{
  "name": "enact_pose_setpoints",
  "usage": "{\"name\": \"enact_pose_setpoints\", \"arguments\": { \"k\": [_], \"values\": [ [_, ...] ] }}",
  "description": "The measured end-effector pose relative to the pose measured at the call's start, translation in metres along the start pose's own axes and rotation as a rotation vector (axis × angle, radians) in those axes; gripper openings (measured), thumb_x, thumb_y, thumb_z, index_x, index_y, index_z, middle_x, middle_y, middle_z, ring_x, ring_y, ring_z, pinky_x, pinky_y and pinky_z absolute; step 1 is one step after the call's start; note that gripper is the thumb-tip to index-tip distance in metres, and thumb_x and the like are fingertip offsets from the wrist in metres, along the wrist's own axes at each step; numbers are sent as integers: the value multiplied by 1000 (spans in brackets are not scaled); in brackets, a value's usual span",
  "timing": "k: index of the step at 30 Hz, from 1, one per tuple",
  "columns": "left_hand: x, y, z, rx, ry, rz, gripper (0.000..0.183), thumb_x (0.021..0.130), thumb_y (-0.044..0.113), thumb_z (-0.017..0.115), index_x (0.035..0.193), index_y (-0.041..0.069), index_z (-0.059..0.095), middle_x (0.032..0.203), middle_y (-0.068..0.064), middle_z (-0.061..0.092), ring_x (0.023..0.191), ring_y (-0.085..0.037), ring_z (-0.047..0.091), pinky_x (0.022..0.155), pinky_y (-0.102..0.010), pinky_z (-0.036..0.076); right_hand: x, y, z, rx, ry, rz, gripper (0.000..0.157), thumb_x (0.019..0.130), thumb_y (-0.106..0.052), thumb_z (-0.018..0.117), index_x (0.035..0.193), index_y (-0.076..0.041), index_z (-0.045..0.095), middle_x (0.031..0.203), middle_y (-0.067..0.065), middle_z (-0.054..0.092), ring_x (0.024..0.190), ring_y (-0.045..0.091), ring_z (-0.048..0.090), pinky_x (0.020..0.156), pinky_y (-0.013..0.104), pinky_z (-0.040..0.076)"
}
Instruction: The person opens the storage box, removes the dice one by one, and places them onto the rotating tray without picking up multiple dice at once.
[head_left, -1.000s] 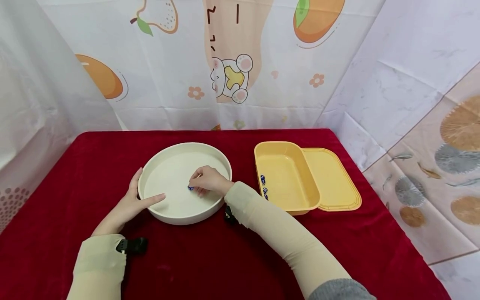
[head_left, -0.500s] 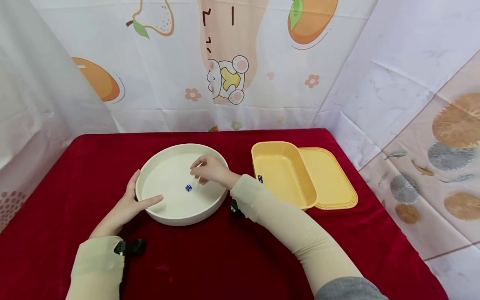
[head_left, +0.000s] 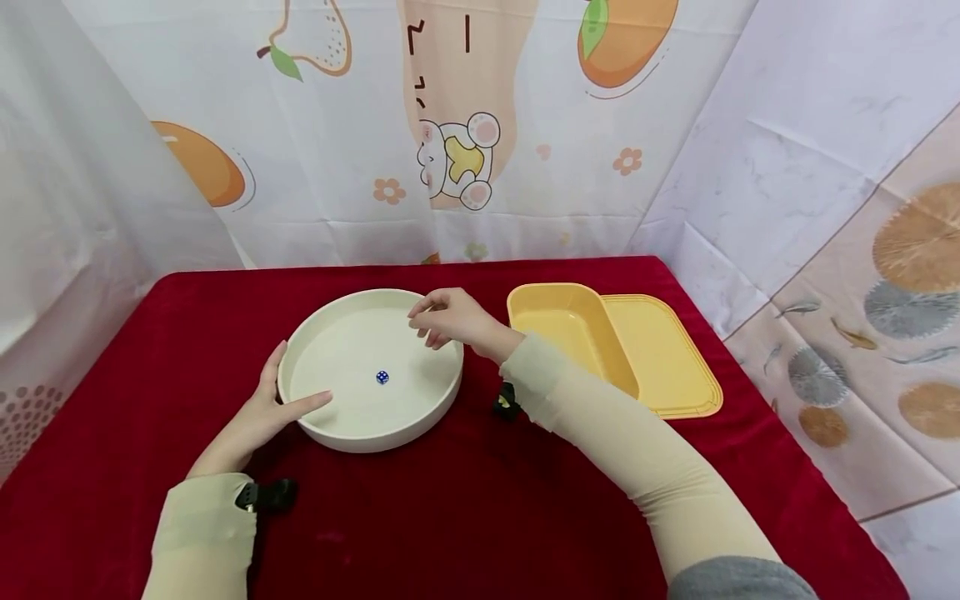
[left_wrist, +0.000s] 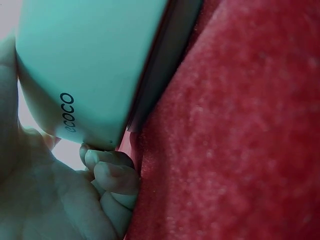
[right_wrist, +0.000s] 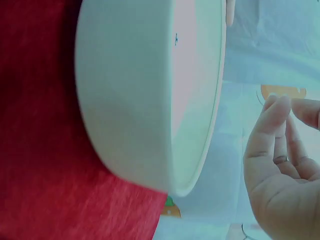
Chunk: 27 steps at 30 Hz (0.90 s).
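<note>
One left hand [head_left: 261,417] astride tray rim [head_left: 371,443], one right hand [head_left: 456,318] half-curled.

Cream, yellow and deep red, with one spot of blue.
The round, smooth cream tray [head_left: 367,333] is plain inside, with dark lettering [left_wrist: 68,112] on its outer wall; the small cubic blue die [head_left: 382,377] has white pips. The rectangular plastic box [head_left: 577,333] and flat, rounded lid [head_left: 675,367] are plain yellow. Solid deep red velvety cloth [head_left: 420,525] covers the counter. The white back curtain [head_left: 337,158] carries orange fruits [head_left: 206,167] and peach flowers [head_left: 389,191]; the pale side curtain [head_left: 825,292] has brown and grey discs [head_left: 819,382]. Both long sleeves [head_left: 637,450] are pale cream.
</note>
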<state>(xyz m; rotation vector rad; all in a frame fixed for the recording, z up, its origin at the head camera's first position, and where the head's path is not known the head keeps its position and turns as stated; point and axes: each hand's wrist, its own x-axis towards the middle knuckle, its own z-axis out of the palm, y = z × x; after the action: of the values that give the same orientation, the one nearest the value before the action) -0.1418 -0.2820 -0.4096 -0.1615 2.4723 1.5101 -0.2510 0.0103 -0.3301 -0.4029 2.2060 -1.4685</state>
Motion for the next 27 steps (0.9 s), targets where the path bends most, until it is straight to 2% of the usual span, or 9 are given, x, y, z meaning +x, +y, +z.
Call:
{"name": "enact_pose_setpoints", "arguments": {
  "k": [7,8,12,17,23,27],
  "values": [
    [0,-2,-1,11,-1,-10,114,92,44,68,153,32,-28,165,-13,-18,151,-41,-6,115,-71,9,-9,10,-25,82,15,7,31,95,-15,64,120,5,65,85,9,66,65,16,62,67,28,58],
    [0,-2,-2,13,-2,-13,114,92,44,67,153,32,-28,165,-13,-17,151,-41,-6,115,-71,10,-10,11,-29,103,21,6,31,95,-13,64,119,6,65,87,13,66,64,16,62,65,26,57],
    [0,0,-1,-4,4,8,115,91,42,69,154,30,-27,165,-10,-18,151,-40,-7,116,-69,7,-17,16,-48,143,41,-6,27,95,-12,64,114,6,66,85,13,67,63,14,62,61,23,56],
    [1,1,0,-20,6,24,116,91,42,70,155,28,-26,165,-8,-19,151,-38,-7,117,-69,5,-27,22,-71,122,74,13,24,95,-13,63,111,4,68,79,4,67,65,12,62,63,23,56],
    [1,0,0,-21,6,19,116,91,42,70,154,29,-26,166,-8,-19,151,-38,-8,117,-69,5,-36,36,-92,85,88,41,24,95,-14,62,109,4,68,80,4,67,66,12,63,67,24,57],
    [1,0,0,-21,6,21,116,90,42,70,155,28,-26,166,-7,-19,152,-38,-8,117,-68,5,-39,49,-104,74,61,56,18,95,-13,61,104,2,65,81,3,66,65,11,61,69,26,57]
  ]
}}
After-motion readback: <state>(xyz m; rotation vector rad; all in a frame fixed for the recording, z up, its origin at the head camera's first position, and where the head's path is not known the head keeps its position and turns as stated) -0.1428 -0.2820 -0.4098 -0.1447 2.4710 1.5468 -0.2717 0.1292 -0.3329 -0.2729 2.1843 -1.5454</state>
